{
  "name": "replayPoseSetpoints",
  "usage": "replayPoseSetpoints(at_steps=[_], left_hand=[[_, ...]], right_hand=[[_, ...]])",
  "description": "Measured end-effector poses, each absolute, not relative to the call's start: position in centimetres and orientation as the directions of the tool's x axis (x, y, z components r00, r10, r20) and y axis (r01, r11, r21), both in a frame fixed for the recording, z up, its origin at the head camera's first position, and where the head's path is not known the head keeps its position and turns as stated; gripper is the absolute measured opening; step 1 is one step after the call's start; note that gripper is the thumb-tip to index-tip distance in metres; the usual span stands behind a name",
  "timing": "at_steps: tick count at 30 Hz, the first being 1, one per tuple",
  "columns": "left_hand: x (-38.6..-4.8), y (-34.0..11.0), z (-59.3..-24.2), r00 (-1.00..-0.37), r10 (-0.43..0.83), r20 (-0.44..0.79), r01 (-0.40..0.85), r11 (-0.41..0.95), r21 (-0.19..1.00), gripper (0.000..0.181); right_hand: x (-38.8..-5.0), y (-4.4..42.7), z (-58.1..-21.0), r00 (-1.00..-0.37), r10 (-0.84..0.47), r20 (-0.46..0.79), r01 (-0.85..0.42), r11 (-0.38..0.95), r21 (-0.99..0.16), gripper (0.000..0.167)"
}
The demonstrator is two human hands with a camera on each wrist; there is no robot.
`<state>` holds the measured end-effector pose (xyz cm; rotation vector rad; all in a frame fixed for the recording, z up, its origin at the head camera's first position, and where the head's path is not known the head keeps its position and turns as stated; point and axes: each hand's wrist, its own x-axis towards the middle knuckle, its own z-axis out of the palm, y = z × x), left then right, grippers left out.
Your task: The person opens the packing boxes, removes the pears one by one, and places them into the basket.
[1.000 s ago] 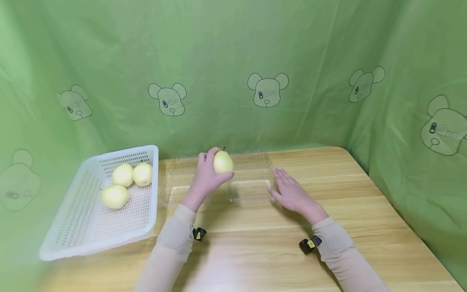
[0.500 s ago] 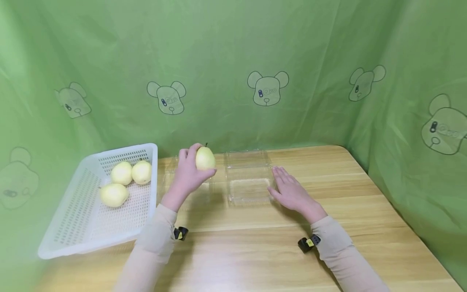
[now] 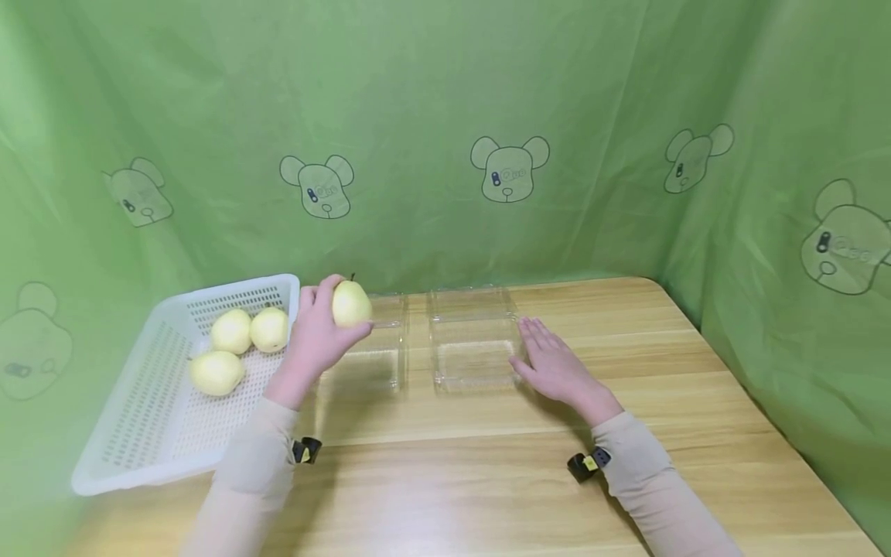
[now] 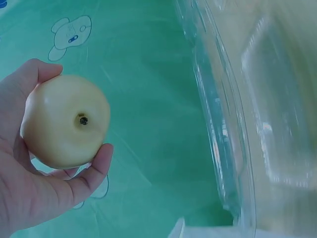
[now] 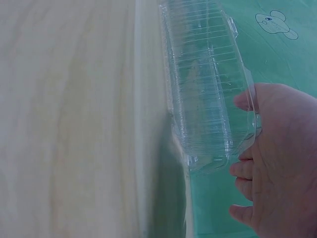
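My left hand (image 3: 316,333) grips a pale yellow pear (image 3: 351,304) above the table, thumb and fingers around its sides. The stem points up in the head view, and the left wrist view shows the fruit's dark-centred end (image 4: 83,119). Behind and below this hand lies a clear plastic clamshell box (image 3: 390,360), partly hidden by hand and pear. A second clear clamshell box (image 3: 476,360) sits to its right with its lid raised at the back. My right hand (image 3: 557,367) touches that box's right side, fingers extended; the right wrist view shows its thumb (image 5: 245,99) at the clear wall.
At the left stands a white perforated plastic basket (image 3: 125,402) holding three more pears, one being the front pear (image 3: 217,373). A green curtain (image 3: 431,224) borders the wooden table (image 3: 487,480) at the back and sides.
Holding the pear, my left hand has moved left, from between the two boxes to over the left box beside the basket. The right hand has stayed in place.
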<state>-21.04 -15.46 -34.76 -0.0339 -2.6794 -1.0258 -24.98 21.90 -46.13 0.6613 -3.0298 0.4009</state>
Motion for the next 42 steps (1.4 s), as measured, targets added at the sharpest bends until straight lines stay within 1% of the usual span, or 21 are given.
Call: replayPoseSetpoints(at_steps=[14,20,27,33,42], left_hand=[[-19.9,-19.2,-34.0,-0.961,-0.104,0.257,0.072,0.802,0.593,0.087],[-19.7,-19.8,-33.9,-0.961,-0.104,0.257,0.069,0.808,0.585,0.085],[-19.5,-20.3,-33.5,-0.956,-0.111,0.273,0.067,0.819,0.569,0.084],[-19.3,-20.8,-33.1,-0.959,-0.115,0.261,0.054,0.826,0.561,0.085],[-19.1,-21.4,-32.4,-0.961,-0.117,0.249,0.044,0.827,0.56,0.085]], right_hand=[[-25.1,21.9,-46.1,-0.912,-0.404,0.069,-0.408,0.877,-0.254,0.075],[-25.0,21.9,-46.2,-0.912,-0.404,0.065,-0.406,0.877,-0.258,0.075],[-24.9,21.8,-46.1,-0.908,-0.408,0.095,-0.418,0.869,-0.265,0.074],[-24.9,21.8,-45.9,-0.91,-0.408,0.08,-0.414,0.873,-0.258,0.073],[-25.0,21.7,-46.0,-0.905,-0.412,0.108,-0.426,0.868,-0.254,0.073]])
